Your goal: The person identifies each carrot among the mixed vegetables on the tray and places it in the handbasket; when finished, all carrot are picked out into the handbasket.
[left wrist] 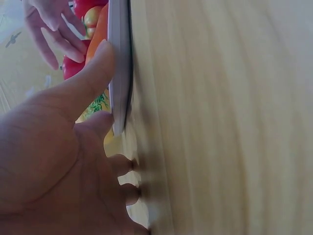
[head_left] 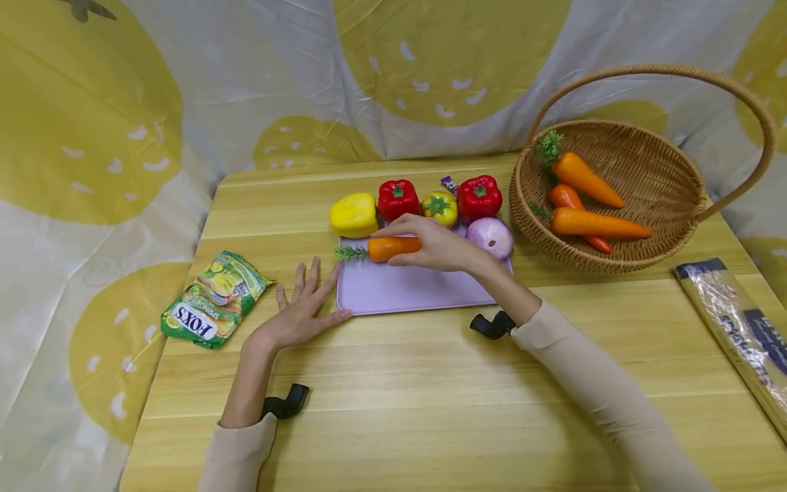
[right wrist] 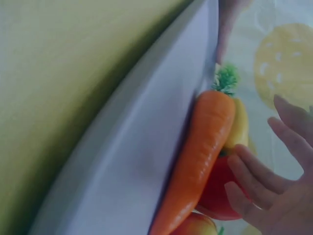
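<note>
An orange carrot (head_left: 384,249) with a green leafy top lies across the lilac tray (head_left: 406,290). Over it hovers my right hand (head_left: 439,242); the right wrist view shows those fingers (right wrist: 261,188) loosely spread and apart from the carrot (right wrist: 198,156). My left hand (head_left: 301,311) has its fingers splayed at the tray's left edge, the thumb (left wrist: 95,68) touching the rim. Along the tray's back are a yellow pepper (head_left: 354,215), two red bell peppers (head_left: 398,198) and a yellow tomato-like vegetable (head_left: 440,208). A purple onion (head_left: 490,237) sits at the right.
At the back right stands a wicker basket (head_left: 660,157) with two carrots (head_left: 599,223) and a red pepper (head_left: 565,197). A green FOX'S bag (head_left: 215,301) lies left, a gold packet (head_left: 734,335) right. Behind the peppers is a small purple wrapper (head_left: 449,183).
</note>
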A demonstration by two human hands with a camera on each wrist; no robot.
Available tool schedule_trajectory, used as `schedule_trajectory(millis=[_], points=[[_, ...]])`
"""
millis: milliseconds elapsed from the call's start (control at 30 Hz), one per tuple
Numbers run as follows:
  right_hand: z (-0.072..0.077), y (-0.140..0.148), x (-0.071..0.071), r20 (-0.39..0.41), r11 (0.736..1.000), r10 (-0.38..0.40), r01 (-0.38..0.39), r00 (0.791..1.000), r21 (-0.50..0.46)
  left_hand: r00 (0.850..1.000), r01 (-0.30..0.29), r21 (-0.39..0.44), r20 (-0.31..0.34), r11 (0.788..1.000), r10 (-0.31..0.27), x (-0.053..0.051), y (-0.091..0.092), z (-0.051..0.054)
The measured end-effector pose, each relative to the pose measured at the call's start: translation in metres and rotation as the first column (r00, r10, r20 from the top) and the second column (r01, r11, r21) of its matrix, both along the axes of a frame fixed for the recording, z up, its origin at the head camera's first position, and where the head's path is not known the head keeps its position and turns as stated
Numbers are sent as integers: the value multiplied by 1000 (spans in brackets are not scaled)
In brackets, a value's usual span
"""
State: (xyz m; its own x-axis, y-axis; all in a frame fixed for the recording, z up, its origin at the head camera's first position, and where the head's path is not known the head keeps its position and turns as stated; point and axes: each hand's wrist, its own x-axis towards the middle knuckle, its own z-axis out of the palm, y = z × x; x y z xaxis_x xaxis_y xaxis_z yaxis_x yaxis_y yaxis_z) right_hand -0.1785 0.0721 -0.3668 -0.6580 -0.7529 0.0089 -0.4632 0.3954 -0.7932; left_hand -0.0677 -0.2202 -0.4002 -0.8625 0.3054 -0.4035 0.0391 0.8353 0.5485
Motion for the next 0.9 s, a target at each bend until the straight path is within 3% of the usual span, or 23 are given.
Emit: schedule_trajectory(millis=[467, 900], points=[[-17, -4, -9, 13, 998, -47, 47, 999, -35, 1000, -4, 4, -8, 1000, 4, 1, 1, 0], [-22, -6, -11, 37, 998, -48, 49, 998, -33, 1000, -11, 46, -13, 999, 12, 2, 1, -1]])
